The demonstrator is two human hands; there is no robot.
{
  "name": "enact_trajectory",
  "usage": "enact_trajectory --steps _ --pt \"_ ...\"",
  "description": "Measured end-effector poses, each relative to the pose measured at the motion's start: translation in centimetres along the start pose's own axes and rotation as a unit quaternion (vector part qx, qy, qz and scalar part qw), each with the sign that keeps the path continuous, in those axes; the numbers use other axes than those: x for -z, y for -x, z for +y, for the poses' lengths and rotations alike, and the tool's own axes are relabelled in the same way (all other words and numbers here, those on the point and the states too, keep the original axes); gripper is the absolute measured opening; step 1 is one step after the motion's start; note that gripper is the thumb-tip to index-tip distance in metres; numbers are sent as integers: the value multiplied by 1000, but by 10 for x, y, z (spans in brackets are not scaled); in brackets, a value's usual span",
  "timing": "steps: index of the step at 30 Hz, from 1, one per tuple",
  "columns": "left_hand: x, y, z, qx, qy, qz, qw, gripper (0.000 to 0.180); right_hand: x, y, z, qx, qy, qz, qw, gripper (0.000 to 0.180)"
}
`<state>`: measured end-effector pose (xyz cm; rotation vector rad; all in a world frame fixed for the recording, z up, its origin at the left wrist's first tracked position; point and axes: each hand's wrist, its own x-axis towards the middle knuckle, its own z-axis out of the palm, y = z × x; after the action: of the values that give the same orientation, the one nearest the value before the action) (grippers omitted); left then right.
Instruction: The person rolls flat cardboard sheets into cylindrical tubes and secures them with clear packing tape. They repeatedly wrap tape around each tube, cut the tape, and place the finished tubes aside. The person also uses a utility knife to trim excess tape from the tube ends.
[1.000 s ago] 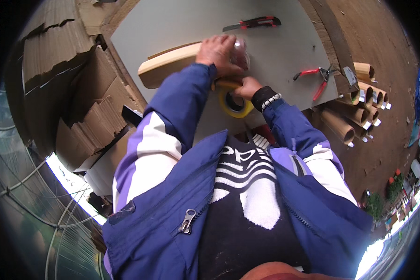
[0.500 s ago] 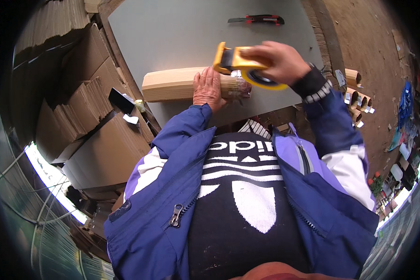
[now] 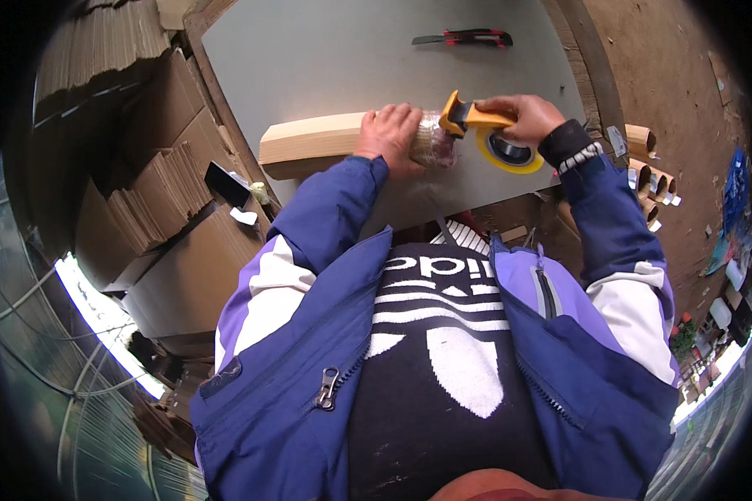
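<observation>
Pale, smooth wood forms a long flat bundle of slats (image 3: 326, 140) lying across the upper middle of the frame on a matte grey tabletop (image 3: 326, 58). Its right-hand end is wrapped in glossy, crinkled clear tape (image 3: 433, 142). The left hand (image 3: 388, 135) lies flat on the bundle just beside that wrapped end, fingers spread and pressing down rather than curled around it. The right hand (image 3: 522, 115) is clenched around the handle of a yellow plastic tape dispenser (image 3: 485, 132), whose nose touches the wrapped end; its round roll hangs just right of the bundle. A slim red-and-black utility knife (image 3: 468, 37) lies well apart at the top of the table. Rough brown corrugated cardboard sheets (image 3: 154, 175) are stacked at the left, and short cardboard tubes (image 3: 647, 167) cluster at the right edge.
</observation>
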<state>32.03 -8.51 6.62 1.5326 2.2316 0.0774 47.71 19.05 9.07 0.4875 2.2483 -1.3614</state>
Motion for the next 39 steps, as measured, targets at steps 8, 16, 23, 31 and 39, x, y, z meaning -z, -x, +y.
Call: enact_trajectory --steps 8,16,23,31,39 --pt "25 -46 -12 45 23 -90 995 99 -138 97 75 -79 -465 57 880 70" --pt "24 -61 -26 36 62 -109 991 93 -157 112 39 -93 -380 -94 916 71" --pt "26 -89 -59 32 138 -170 975 93 -209 -49 -11 74 -444 -20 893 64" --pt "32 -91 -62 8 59 -150 987 83 -196 -65 -42 -17 -475 -34 879 52" --pt "10 -75 -66 8 92 -114 989 90 -213 -82 -86 -84 -283 -109 949 46"
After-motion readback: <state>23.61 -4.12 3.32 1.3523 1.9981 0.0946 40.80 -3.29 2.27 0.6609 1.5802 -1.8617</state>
